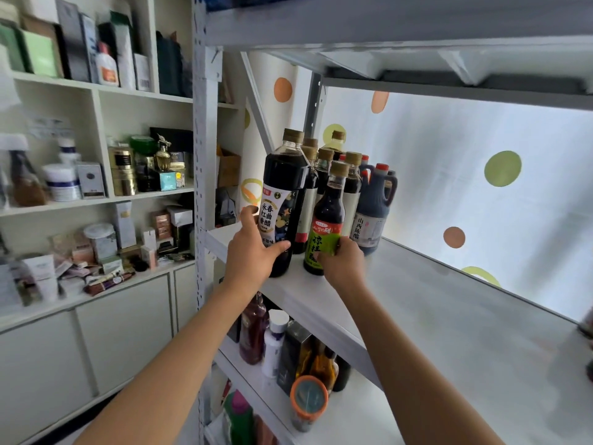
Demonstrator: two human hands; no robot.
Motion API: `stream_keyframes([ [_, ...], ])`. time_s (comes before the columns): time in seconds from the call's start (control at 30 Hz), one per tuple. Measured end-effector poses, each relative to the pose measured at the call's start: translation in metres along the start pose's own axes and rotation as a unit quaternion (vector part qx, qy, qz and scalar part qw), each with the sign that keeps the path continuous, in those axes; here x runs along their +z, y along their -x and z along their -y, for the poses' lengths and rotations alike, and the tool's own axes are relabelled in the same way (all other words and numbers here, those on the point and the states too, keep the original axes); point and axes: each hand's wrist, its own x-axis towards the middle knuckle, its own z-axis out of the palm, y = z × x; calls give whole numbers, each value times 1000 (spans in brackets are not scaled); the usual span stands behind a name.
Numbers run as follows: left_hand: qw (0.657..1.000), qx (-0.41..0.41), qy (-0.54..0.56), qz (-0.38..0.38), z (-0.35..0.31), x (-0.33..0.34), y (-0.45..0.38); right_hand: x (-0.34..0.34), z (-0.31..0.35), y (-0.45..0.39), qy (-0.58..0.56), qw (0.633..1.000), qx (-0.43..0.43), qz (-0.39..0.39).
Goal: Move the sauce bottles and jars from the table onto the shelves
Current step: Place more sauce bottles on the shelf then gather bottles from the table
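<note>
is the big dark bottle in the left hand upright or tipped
Tipped slightly: the big dark bottle leans right, left hand gripping its lower part at the shelf edge.

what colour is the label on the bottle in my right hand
Green, with a red band on top, on the small bottle held by the right hand; head view.

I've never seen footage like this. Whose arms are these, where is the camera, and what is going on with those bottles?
No machine here: a person wears a camera on the head, looking forward and down at their own bare arms. The left hand grips a big dark bottle with a white label; the right hand holds a smaller bottle with a green label. Both bottles stand at the front of a white metal shelf, before a cluster of similar dark bottles. The shelf below holds more bottles and an orange-lidded jar.
</note>
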Motion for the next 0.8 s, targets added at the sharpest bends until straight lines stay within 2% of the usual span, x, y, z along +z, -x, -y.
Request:
stream_keyframes([
  [0.23, 998, -18, -22, 52, 21, -13, -31, 17, 3, -10, 2, 1000, 5, -27],
  [0.5, 996, -18, 6, 86, 37, -13, -52, 23, 3, -18, 53, 997, 3, -51],
  [0.7, 995, -8, 22, 92, 48, -3, -63, 30, -11, -17, -5, 997, -30, -64],
  [0.8, 994, -2, 37, 107, 53, 3, -69, 31, -13, -21, 5, 997, -34, -68],
])
